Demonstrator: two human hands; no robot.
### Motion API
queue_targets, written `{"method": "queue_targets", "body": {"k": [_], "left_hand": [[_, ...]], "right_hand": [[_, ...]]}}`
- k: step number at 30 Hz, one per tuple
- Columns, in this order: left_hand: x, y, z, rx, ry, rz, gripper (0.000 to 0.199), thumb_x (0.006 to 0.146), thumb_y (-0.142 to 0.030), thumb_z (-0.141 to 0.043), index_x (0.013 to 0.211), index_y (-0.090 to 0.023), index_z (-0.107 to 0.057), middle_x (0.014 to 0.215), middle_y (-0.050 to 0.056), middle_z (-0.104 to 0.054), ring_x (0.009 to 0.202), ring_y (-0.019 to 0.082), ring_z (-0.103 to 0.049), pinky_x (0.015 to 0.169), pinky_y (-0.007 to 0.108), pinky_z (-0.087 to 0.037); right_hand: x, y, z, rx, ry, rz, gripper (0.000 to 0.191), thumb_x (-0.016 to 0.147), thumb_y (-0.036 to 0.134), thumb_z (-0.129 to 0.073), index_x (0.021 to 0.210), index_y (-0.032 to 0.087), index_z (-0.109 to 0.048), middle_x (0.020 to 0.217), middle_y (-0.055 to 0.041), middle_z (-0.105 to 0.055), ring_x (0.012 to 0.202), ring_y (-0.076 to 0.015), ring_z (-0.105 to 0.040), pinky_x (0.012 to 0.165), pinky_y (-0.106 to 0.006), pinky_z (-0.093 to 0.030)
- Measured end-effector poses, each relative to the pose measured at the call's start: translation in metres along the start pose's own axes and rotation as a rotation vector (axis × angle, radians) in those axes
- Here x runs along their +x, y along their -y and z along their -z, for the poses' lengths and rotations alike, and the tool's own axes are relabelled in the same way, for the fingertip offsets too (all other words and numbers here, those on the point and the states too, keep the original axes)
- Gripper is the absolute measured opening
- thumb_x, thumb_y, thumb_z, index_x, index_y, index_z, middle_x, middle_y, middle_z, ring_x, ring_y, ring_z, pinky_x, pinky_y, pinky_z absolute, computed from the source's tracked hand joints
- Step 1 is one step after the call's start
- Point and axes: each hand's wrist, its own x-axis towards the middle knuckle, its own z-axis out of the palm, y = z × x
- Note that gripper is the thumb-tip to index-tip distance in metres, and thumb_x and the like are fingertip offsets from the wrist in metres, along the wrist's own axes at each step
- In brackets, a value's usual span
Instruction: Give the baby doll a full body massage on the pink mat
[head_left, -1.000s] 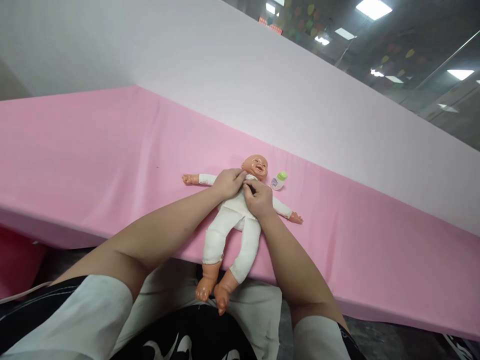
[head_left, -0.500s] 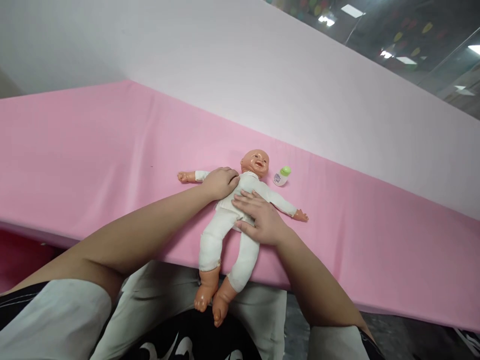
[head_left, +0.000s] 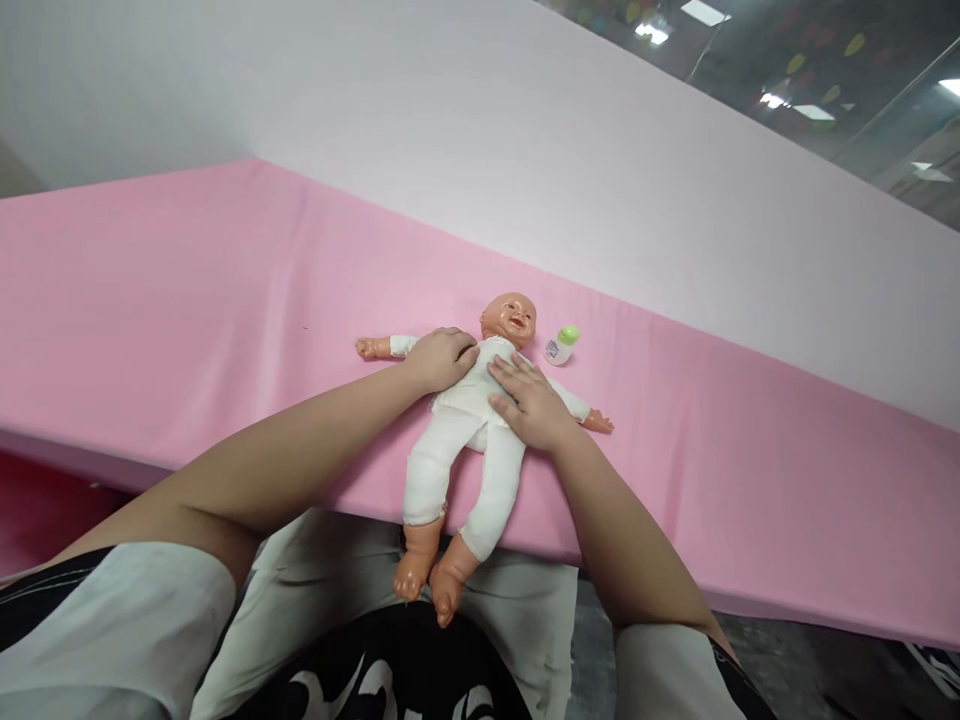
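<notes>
A baby doll [head_left: 466,395] with a white cloth body lies face up, its plastic feet hanging past the table's front edge. My left hand [head_left: 442,358] is curved over the doll's shoulder and upper arm on the left side, fingers close together and gripping there. Flat on the chest and side, with its fingers spread, rests my right hand [head_left: 531,402]; it covers part of the doll's other arm. Beside the doll's head lies a small clear bottle [head_left: 560,346] with a green cap, touched by neither hand.
The table [head_left: 187,300] has a smooth pink cover and meets a white wall [head_left: 450,130] behind. Dark glass [head_left: 810,90] with light reflections is at the upper right. My lap is just below the front edge.
My right hand has slid up the doll's body from the belly towards the chest and shoulder. The doll's legs have shifted slightly. My left hand has stayed at the shoulder.
</notes>
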Motion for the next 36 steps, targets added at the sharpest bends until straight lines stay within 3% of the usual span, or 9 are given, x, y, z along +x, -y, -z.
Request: {"method": "queue_targets", "body": {"k": [4,8,12,16,20,23,26,30,36], "left_hand": [[-0.006,-0.006,0.006,-0.064,-0.098,-0.121,0.038,0.099,-0.036,-0.047,0.109,-0.018,-0.078,0.115,0.011,-0.079,0.112,0.030,-0.071,0.104,0.047,-0.055],[-0.021,-0.029,0.015,-0.262,-0.124,-0.331,0.029,0.093,-0.034,-0.056,0.105,-0.019,-0.078,0.104,0.009,-0.080,0.102,0.027,-0.074,0.097,0.043,-0.059],[-0.037,-0.061,0.021,-0.518,0.057,-0.603,0.027,0.098,-0.029,-0.054,0.104,-0.022,-0.079,0.106,0.009,-0.081,0.101,0.023,-0.076,0.094,0.037,-0.061],[-0.041,-0.075,0.017,-0.483,0.258,-0.731,0.032,0.103,-0.030,-0.051,0.120,-0.023,-0.078,0.121,0.009,-0.080,0.125,0.025,-0.071,0.121,0.041,-0.047],[-0.030,-0.062,0.011,-0.211,0.313,-0.567,0.047,0.107,-0.044,-0.048,0.144,-0.024,-0.067,0.162,0.009,-0.055,0.155,0.032,-0.045,0.132,0.055,-0.025],[-0.020,-0.046,0.007,-0.101,0.289,-0.452,0.059,0.108,-0.051,-0.043,0.157,-0.019,-0.055,0.170,0.012,-0.041,0.161,0.032,-0.034,0.134,0.054,-0.021],[-0.015,-0.034,0.005,-0.046,0.203,-0.282,0.064,0.108,-0.051,-0.040,0.160,-0.015,-0.051,0.171,0.014,-0.039,0.160,0.031,-0.036,0.133,0.049,-0.027],[-0.013,-0.026,0.007,-0.005,0.098,-0.045,0.059,0.108,-0.044,-0.036,0.156,-0.016,-0.055,0.158,0.012,-0.058,0.146,0.030,-0.056,0.122,0.045,-0.044],[-0.005,-0.015,0.014,0.010,0.126,0.023,0.051,0.107,-0.041,-0.034,0.141,-0.025,-0.069,0.138,0.007,-0.074,0.126,0.028,-0.070,0.108,0.041,-0.052]], "right_hand": [[0.003,-0.018,0.003,0.014,-0.124,-0.161,0.054,0.109,0.040,-0.040,0.158,0.021,-0.053,0.168,-0.0064,-0.046,0.159,-0.0273,-0.040,0.132,-0.048,-0.032],[0.000,-0.029,0.010,-0.035,-0.122,-0.344,0.051,0.109,0.037,-0.036,0.157,0.031,-0.054,0.150,-0.0047,-0.067,0.138,-0.0305,-0.063,0.116,-0.049,-0.049],[0.000,-0.036,0.013,-0.096,-0.063,-0.435,0.049,0.109,0.034,-0.034,0.150,0.035,-0.060,0.137,-0.0055,-0.075,0.122,-0.0310,-0.072,0.102,-0.045,-0.055],[0.001,-0.039,0.011,-0.134,-0.053,-0.442,0.049,0.107,0.031,-0.035,0.149,0.035,-0.061,0.133,-0.0066,-0.077,0.116,-0.0300,-0.073,0.097,-0.042,-0.055],[0.000,-0.039,0.010,-0.111,-0.071,-0.422,0.049,0.106,0.030,-0.036,0.146,0.033,-0.064,0.131,-0.0072,-0.077,0.114,-0.0308,-0.073,0.097,-0.043,-0.056],[0.000,-0.040,0.009,-0.072,-0.103,-0.380,0.049,0.104,0.027,-0.039,0.147,0.032,-0.063,0.133,-0.0064,-0.077,0.117,-0.0297,-0.073,0.102,-0.044,-0.055],[0.001,-0.040,0.004,0.029,-0.218,-0.250,0.049,0.102,0.024,-0.041,0.145,0.027,-0.065,0.140,-0.0056,-0.073,0.128,-0.0245,-0.069,0.113,-0.041,-0.052],[-0.002,-0.021,-0.002,0.165,-0.334,0.011,0.046,0.103,0.032,-0.045,0.141,0.020,-0.069,0.150,-0.0084,-0.067,0.146,-0.0213,-0.057,0.127,-0.040,-0.040],[-0.023,0.047,-0.001,0.178,0.039,0.414,0.056,0.098,0.053,-0.063,0.150,0.033,-0.060,0.156,-0.0030,-0.062,0.148,-0.0252,-0.055,0.133,-0.050,-0.028]]}}
